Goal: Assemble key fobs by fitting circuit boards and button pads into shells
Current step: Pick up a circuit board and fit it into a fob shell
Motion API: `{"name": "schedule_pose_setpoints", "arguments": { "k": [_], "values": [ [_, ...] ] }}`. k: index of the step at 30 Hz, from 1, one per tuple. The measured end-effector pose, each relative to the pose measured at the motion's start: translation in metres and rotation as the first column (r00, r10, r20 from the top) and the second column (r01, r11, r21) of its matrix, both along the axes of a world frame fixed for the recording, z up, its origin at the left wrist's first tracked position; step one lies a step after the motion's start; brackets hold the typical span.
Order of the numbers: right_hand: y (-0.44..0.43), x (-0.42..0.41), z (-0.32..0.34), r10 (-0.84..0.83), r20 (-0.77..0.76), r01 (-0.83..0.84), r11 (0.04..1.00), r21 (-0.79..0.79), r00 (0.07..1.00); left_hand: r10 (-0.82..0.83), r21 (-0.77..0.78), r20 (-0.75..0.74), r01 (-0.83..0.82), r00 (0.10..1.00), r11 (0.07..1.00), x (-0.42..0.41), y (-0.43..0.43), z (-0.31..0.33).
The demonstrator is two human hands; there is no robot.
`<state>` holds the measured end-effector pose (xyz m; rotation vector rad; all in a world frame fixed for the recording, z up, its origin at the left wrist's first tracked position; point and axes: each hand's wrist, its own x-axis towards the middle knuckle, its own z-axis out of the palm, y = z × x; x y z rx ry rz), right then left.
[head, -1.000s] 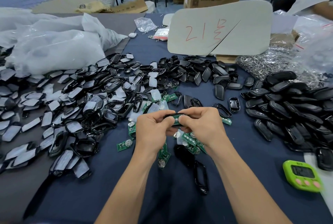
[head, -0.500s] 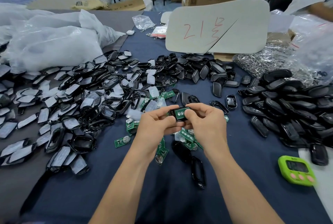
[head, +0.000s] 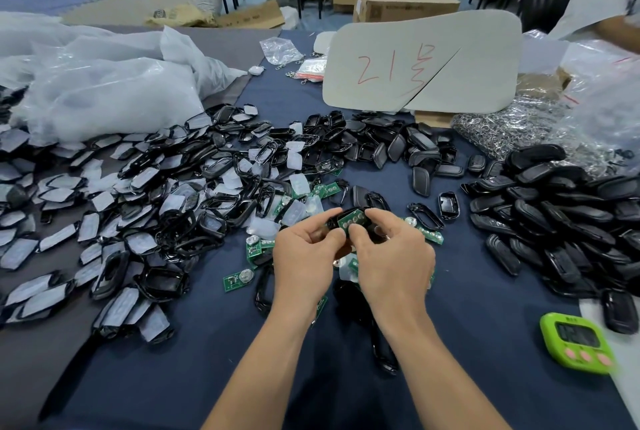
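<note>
A black key fob shell (head: 337, 220) with a green circuit board (head: 354, 219) lying in it is held above the blue cloth at the table's middle. My left hand (head: 304, 263) grips the shell's left end. My right hand (head: 391, 256) holds the right end, its thumb pressing the board's lower edge. Loose green circuit boards (head: 237, 279) lie below and beside my hands. Empty black shell frames (head: 425, 215) and translucent button pads (head: 294, 213) lie just beyond my fingers.
A wide heap of black frames and pads (head: 138, 208) covers the left. Closed black fobs (head: 561, 208) pile up on the right. A green timer (head: 576, 343) sits front right. Key rings (head: 502, 132), a white sign (head: 422, 66) and plastic bags (head: 104, 94) stand farther back.
Both hands have tilted the shell, so the green board now faces up more fully. My right thumb has moved onto the board's edge. The hands stay in the same spot.
</note>
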<state>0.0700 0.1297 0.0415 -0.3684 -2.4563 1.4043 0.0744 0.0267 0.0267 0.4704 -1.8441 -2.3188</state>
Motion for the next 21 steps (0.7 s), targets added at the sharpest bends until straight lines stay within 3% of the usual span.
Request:
{"name": "schedule_pose_setpoints", "arguments": {
  "k": [14, 21],
  "values": [
    [-0.006, -0.013, 0.001, -0.021, 0.011, 0.023, 0.961, -0.274, 1.0, 0.071, 0.0, -0.041, -0.071, 0.997, 0.997, -0.003, -0.005, -0.002],
    [-0.001, -0.014, -0.005, -0.048, -0.006, 0.044, 0.963, -0.265, 0.999, 0.069, -0.024, -0.003, -0.069, 0.998, 0.997, -0.005, 0.002, -0.002]
  ]
}}
